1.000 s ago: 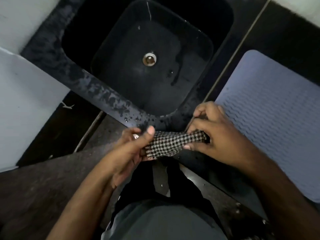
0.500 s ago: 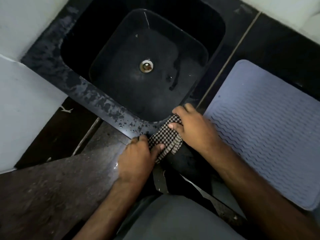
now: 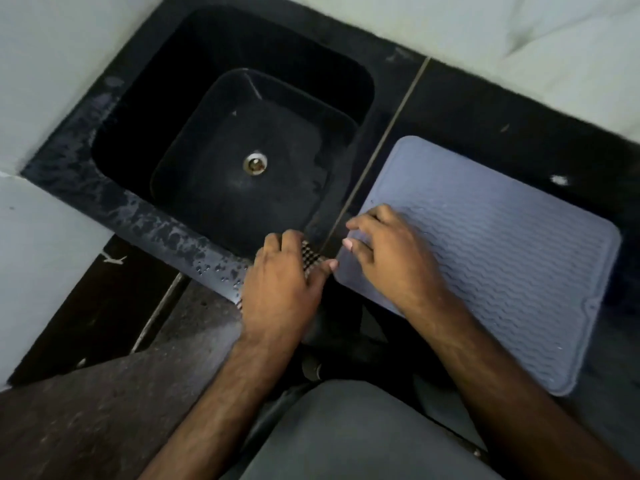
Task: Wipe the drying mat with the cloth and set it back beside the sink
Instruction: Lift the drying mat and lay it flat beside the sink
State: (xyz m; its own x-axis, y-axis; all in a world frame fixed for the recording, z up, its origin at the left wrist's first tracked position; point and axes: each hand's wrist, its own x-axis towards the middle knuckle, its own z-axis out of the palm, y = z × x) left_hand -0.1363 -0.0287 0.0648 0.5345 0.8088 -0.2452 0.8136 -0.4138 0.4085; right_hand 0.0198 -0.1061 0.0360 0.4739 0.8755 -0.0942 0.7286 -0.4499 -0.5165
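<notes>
Mat [image 3: 502, 265], lilac-grey and ribbed with wavy lines, lies flat on the black counter [image 3: 485, 109], at three o'clock from the sink [image 3: 235, 98]. A thin pale seam [image 3: 388, 133] in the counter runs between sink and mat. The mat's near corner, at seven o'clock of its outline, reaches the counter's front edge.

Right hand [image 3: 391, 254] rests palm down on the mat's left part, at about nine o'clock of the mat. Its fingers are spread and only slightly bent, tips pointing toward the sink; they curl round nothing.

Left hand [image 3: 287, 285] lies palm down on the counter's front rim, at five o'clock from the drain [image 3: 255, 163], just beside the mat's near-left edge. It covers the cloth [image 3: 310, 259], a small black-and-white checked piece that shows only between thumb and forefinger. The fingers lie fairly flat over the cloth; whether the thumb pinches it underneath, I cannot tell. The two hands are close, thumb tips nearly meeting over the seam, though contact is not clear.

Droplets [image 3: 221, 271] sit on the rim at nine o'clock from the left hand. The sink is black, with a square basin set inside it. Pale walls [image 3: 52, 64] border the counter from nine to two o'clock. At six o'clock, the person's grey shirt [image 3: 363, 438] fills the lower frame.
</notes>
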